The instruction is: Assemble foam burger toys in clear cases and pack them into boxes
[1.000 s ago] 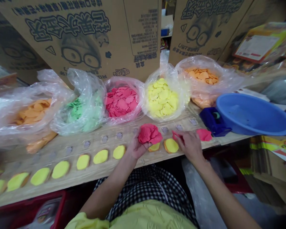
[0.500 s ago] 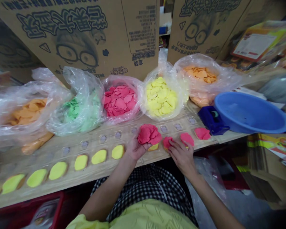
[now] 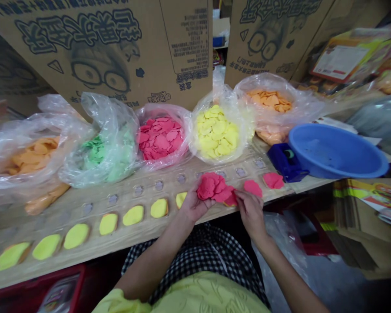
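Your left hand point(image 3: 193, 204) is cupped beneath a loose stack of flat pink discs point(image 3: 211, 187) near the front edge of the wooden surface point(image 3: 60, 215), a hold that leaves your right hand point(image 3: 251, 212) free, its fingers narrowly pinching a single pink disc point(image 3: 230, 198) at the stack's rim. Two placed pink discs point(image 3: 252, 188) lie just to the right, probably kept in line with the round yellow discs point(image 3: 133, 215) along the front edge.
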Tool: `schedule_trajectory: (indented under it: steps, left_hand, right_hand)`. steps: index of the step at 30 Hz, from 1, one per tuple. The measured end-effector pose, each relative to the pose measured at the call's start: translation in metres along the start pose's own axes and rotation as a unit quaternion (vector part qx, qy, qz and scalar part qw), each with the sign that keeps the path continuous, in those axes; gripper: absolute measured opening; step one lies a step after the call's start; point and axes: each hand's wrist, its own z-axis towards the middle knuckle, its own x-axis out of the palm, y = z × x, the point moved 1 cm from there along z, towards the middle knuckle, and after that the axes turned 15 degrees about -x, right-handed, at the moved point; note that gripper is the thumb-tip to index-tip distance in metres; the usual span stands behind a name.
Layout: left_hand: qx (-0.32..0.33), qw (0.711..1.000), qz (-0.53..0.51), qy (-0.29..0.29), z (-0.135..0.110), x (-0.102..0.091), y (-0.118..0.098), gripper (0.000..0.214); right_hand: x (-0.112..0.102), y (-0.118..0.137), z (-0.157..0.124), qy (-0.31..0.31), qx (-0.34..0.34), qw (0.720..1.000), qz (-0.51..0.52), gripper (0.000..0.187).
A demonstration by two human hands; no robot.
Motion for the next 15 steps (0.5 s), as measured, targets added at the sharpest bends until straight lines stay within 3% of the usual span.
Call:
schedule_trajectory:
  steps: [4,15]
  left_hand:
    - [0.012,1.000,0.000,-0.015,-0.005,-0.001,-0.007,0.048]
    - [0.046,0.999,-0.007,-0.024,-0.023,-0.001,-0.019,0.049]
  right_hand:
    - [0.000,-0.002,0.003,0.005,0.010,0.999,-0.036,0.018]
    - [-0.008,-0.006,0.010,0.093,-0.106,0.987,-0.081,0.028]
